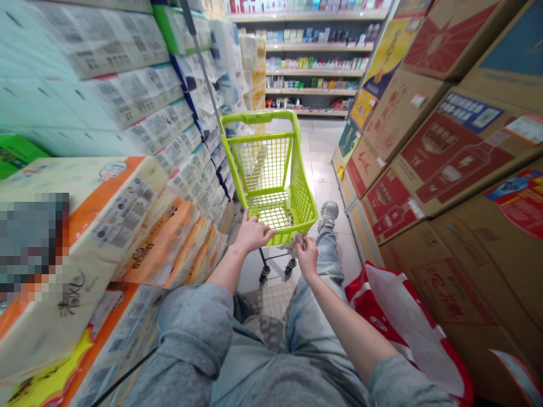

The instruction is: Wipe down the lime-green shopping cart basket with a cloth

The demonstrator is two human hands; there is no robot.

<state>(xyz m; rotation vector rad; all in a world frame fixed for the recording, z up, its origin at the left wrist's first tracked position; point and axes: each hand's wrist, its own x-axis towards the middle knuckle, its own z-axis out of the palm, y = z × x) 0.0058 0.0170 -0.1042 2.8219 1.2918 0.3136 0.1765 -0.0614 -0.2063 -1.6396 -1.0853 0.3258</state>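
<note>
A lime-green plastic shopping basket (304,186) on a wheeled frame stands upright in the aisle before me, with nothing seen inside it. My left hand (253,232) rests on the basket's near left rim, its index finger stretched along the edge and the thumb apart. At the near right corner, my right hand (307,252) pinches a crumpled greyish cloth (292,245) against the outside of the basket. Part of the cloth is hidden behind the fingers.
Stacked tissue packs (139,209) line the left side. Cardboard cartons (445,141) rise on the right, with a red and white bag (407,305) beside my leg. Stocked shelves (314,73) cross the far end. Dark wheels (264,273) stand under the basket.
</note>
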